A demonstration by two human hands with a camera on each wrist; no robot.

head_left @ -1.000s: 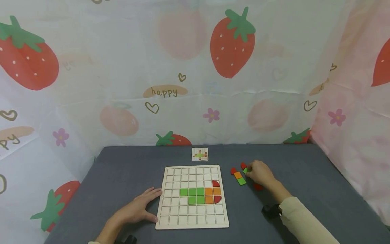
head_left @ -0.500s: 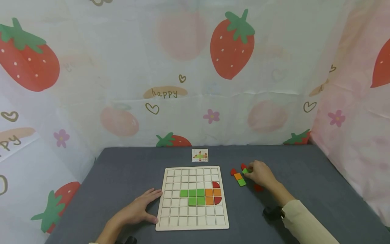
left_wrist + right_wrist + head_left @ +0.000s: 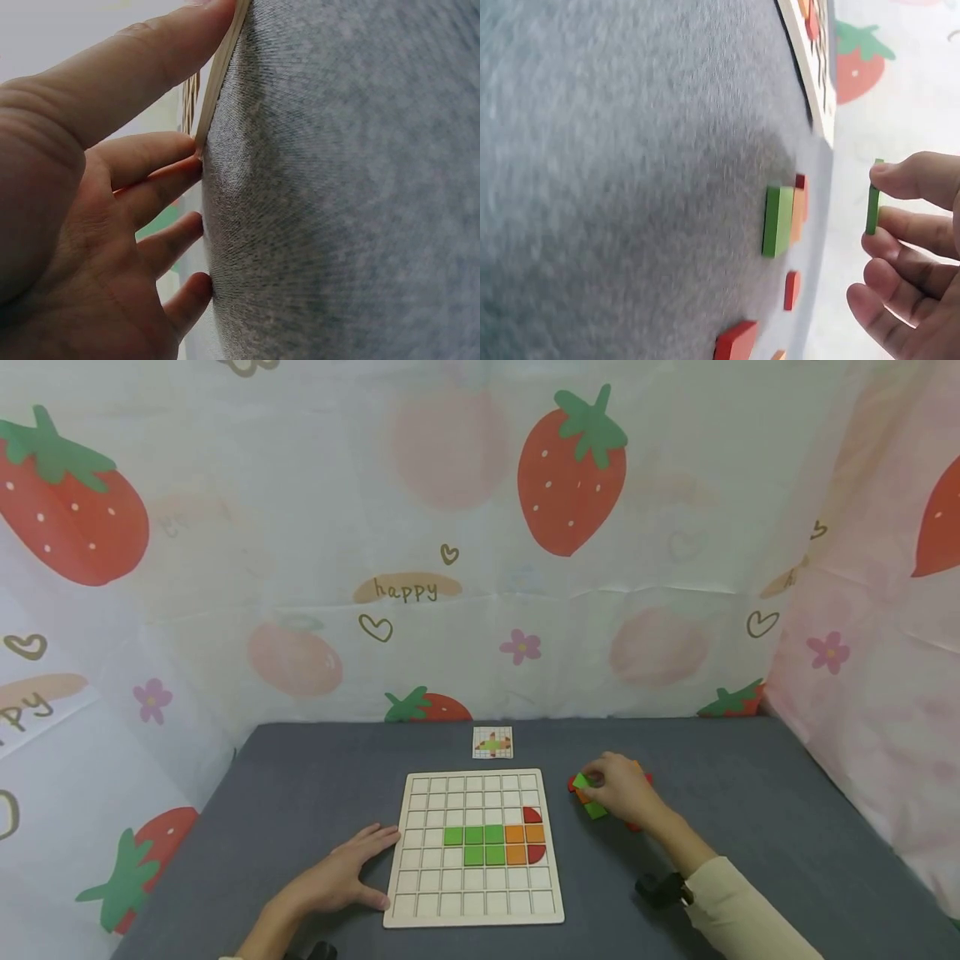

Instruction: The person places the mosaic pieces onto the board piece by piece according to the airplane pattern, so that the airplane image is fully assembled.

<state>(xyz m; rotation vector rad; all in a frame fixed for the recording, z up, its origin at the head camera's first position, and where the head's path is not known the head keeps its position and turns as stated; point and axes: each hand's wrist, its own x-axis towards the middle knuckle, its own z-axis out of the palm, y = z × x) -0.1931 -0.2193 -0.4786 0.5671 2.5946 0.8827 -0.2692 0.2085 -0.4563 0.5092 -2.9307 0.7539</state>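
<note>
On the grey bench [image 3: 322,802], we see the right hand [image 3: 626,789], its grip narrow, pinching a green tile [image 3: 872,210] raised near the loose tiles [image 3: 596,811], right of the gridded board [image 3: 473,906]. The left hand [image 3: 337,875] has a wide grip, thumb and a fingertip touching the board's left edge. We see coloured pieces [image 3: 494,835] on its grid.

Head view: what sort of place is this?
Probably a makeshift tabletop puzzle station: strawberry-print cloth walls surround a gray table bearing a gridded board with colored tiles and a small pattern card.
</note>
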